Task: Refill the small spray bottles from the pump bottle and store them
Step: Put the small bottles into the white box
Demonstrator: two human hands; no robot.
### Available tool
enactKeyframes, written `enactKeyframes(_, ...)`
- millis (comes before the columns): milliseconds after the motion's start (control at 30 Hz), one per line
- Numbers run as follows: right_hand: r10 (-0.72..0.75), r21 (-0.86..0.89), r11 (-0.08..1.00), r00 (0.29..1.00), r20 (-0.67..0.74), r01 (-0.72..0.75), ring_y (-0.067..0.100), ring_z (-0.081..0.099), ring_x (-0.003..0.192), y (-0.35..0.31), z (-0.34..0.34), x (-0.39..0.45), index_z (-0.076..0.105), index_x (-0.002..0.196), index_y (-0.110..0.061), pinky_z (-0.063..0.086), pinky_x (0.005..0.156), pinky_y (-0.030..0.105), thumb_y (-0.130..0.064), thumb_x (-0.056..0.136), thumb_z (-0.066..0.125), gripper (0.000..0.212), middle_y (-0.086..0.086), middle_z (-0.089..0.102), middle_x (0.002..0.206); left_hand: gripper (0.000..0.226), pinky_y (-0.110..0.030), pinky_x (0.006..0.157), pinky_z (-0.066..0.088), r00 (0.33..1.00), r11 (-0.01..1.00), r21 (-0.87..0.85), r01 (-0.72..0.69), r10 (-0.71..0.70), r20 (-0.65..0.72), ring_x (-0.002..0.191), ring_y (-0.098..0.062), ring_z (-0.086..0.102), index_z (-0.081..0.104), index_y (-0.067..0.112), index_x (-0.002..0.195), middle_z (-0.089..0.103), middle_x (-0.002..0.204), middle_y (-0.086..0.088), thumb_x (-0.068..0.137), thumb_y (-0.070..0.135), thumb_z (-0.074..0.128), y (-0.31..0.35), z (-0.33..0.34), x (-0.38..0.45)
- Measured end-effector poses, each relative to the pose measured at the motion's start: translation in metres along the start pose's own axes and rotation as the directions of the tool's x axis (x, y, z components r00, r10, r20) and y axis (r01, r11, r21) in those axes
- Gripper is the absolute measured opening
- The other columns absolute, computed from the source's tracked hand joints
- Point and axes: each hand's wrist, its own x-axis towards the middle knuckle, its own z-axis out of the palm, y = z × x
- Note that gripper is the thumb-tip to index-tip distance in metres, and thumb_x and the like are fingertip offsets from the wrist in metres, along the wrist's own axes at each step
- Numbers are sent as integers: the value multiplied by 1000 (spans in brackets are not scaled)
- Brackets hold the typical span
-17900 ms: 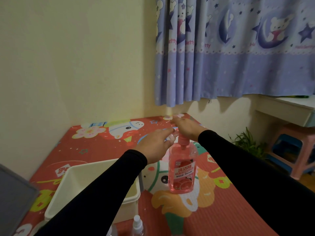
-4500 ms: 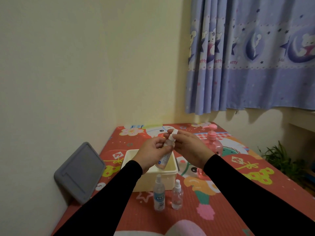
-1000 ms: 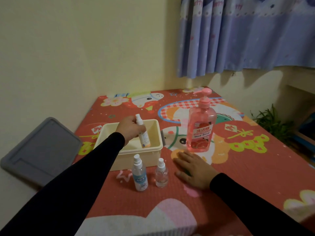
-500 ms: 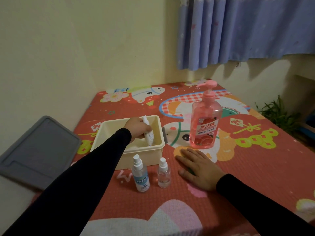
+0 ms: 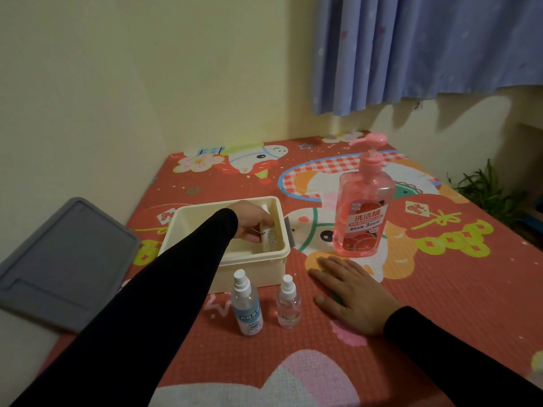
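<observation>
You are at the storing step: your left hand [image 5: 249, 223] is down inside the cream storage box [image 5: 249, 259], fingers curled round a small spray bottle [image 5: 270, 235] that stands near the box's right wall. Your right hand [image 5: 349, 292] lies flat, fingers straight, on the worktop [image 5: 440, 304] in front of the pink pump bottle [image 5: 363, 212], holding nothing. Next, release the bottle upright and withdraw (judged; avoid tipping it), then take one of the two spray bottles standing in front of the box, the labelled one [image 5: 246, 304] or the clear one [image 5: 288, 304]. Compared with a second ago, the held bottle is lower, now within the box rather than above its rim.
</observation>
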Motion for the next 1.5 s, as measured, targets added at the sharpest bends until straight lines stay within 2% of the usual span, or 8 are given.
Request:
enactKeyframes(133,4,-6,1000,1000,0,-4,12,-1,150,0,0,0,9,152,-40,-3,122,35,-71,91,9,69,-6,6,163,9,-30,50,58,981,989,3,149,-148,127,60,-20,71,56,-1,100,67,87,-15,92,2,53,2,6,0)
enactKeyframes(333,1,6,1000,1000,6,-1,11,-2,150,-1,0,0,9,152,-41,-2,122,36,-72,89,7,70,-7,5,163,26,-42,94,52,976,980,41,197,-200,88,108,-31,64,55,-6,118,63,119,-21,93,2,52,-7,10,13)
enactKeyframes(567,1,-3,1000,1000,-6,-1,11,-1,150,-1,-2,0,10,152,-41,-5,121,32,-70,92,13,67,-7,7,163,25,-41,91,54,982,983,60,172,-177,73,106,-32,65,54,-7,117,63,116,-23,94,0,49,-6,7,9)
enactKeyframes(667,2,-4,1000,1000,-6,-2,11,0,150,-1,-1,0,10,152,-41,-6,119,31,-69,92,14,66,-7,7,163,26,-35,78,58,987,984,94,149,-154,49,95,-29,68,55,-3,118,65,109,-19,93,6,53,-4,6,4)
enactKeyframes(900,11,-1,1000,1000,-3,-11,12,2,150,-2,-2,0,14,152,-40,-3,121,33,-68,93,17,65,-6,8,163,17,-30,67,52,993,980,192,-62,79,-87,70,-21,58,62,6,98,63,88,-10,90,20,61,-2,-8,-17)
enactKeyframes(1100,16,2,1000,1000,-5,-16,13,4,150,-3,-3,-1,16,152,-39,0,121,35,-66,94,20,64,-5,10,163,21,-36,79,52,865,870,235,-433,475,-163,85,-19,63,66,17,95,67,96,-4,89,36,60,-11,-22,-64)
enactKeyframes(1333,19,-39,999,1000,21,-18,16,2,151,-5,-4,0,13,153,-37,0,122,36,-61,97,18,61,-3,8,164,18,-26,77,52,803,811,170,-560,582,-131,80,-3,64,68,28,94,70,86,11,87,44,64,-44,-29,-129)
enactKeyframes(1500,26,-50,998,999,32,-24,17,3,151,-6,-4,-2,13,153,-36,2,122,37,-60,97,18,61,-1,7,164,34,-16,80,50,819,819,150,-554,569,-81,90,-8,63,65,26,105,68,97,2,75,34,79,-72,-24,-151)
